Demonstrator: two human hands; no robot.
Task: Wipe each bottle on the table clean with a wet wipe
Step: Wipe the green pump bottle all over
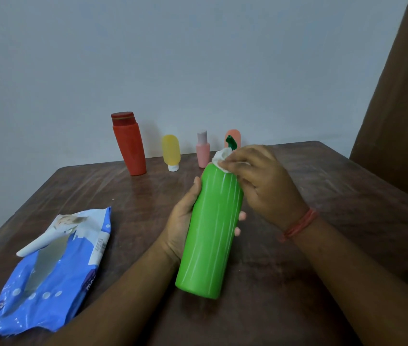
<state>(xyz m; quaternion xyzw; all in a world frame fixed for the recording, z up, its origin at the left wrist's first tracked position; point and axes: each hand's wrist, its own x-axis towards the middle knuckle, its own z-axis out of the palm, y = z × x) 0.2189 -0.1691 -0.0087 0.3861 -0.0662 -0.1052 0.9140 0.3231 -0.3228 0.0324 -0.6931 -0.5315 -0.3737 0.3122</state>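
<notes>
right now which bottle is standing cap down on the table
The yellow bottle, second from left in the back row: its white cap rests on the table, unlike its neighbours.

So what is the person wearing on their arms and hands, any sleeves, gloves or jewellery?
Both forearms are bare, with no sleeves in view and no gloves. The left hand shows nothing worn. The right hand has a band of thin red-orange thread wound several times around the wrist. No rings or watch show.

Both forearms bare, no sleeves visible. Right wrist carries a band of red-orange thread (299, 224), several strands wound together. Left hand (180, 228) and right hand (262, 181): no rings or gloves seen.
</notes>
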